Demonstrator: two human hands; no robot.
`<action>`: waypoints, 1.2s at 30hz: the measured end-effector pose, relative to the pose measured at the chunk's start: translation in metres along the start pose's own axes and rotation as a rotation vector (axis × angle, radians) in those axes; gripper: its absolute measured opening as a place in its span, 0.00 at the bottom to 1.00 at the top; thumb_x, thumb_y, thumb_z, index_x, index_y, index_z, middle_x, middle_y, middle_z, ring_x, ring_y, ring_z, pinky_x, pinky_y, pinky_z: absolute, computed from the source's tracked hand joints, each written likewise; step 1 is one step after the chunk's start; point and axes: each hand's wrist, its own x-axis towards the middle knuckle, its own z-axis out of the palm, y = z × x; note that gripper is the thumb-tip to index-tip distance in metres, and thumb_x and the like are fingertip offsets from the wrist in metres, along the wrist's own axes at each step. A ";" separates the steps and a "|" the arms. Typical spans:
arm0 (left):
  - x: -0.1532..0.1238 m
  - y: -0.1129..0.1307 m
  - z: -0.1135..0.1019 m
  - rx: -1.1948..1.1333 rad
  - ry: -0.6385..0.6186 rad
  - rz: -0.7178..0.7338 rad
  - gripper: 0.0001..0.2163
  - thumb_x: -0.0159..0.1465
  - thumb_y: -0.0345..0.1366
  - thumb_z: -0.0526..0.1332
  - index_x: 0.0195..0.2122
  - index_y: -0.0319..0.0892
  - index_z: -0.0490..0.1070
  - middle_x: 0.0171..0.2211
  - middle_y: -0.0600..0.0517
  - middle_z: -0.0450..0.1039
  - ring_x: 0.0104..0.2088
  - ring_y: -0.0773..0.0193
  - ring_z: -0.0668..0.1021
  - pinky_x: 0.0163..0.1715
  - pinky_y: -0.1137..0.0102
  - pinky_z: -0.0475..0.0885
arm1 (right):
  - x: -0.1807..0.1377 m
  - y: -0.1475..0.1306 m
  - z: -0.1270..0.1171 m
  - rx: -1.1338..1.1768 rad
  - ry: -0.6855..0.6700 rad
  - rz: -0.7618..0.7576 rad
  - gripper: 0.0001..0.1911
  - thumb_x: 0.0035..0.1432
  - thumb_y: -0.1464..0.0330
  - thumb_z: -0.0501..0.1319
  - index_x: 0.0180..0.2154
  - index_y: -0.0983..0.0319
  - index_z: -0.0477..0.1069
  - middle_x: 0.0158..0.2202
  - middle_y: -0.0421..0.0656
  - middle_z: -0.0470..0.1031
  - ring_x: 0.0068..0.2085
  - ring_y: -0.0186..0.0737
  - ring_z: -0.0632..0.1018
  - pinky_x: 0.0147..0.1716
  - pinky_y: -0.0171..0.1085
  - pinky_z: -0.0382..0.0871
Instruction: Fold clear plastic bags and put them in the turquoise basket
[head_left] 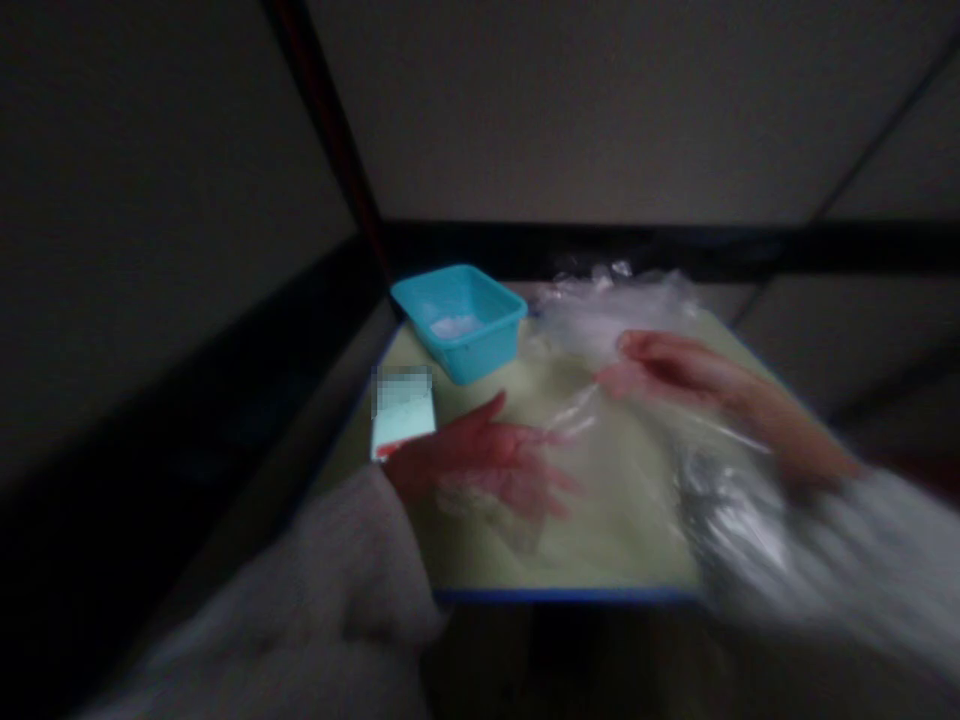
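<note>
Clear plastic bag [592, 410] stretched between both hands above pale green table [600, 540]. Left hand [487, 465] spread flat, fingers open, against bag's lower end. Right hand [667, 370] loosely curled at bag's upper end; grip lost in blur. Turquoise tub [461, 320] beyond, near far-left corner. Small card [403, 420] beside left edge, print unreadable. Bare surface toward blue front edge.

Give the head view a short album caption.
Two hands handling clear plastic film beside a blue tub.

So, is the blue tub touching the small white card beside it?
Apart. The head view shows bare table between the blue tub and the card.
</note>
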 end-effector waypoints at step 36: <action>0.014 -0.007 -0.027 1.140 1.168 0.453 0.07 0.60 0.32 0.54 0.38 0.40 0.69 0.27 0.53 0.71 0.29 0.65 0.74 0.28 0.72 0.68 | 0.005 0.055 0.040 -0.699 0.174 -0.434 0.20 0.54 0.74 0.54 0.51 0.62 0.62 0.38 0.47 0.75 0.35 0.42 0.76 0.34 0.41 0.70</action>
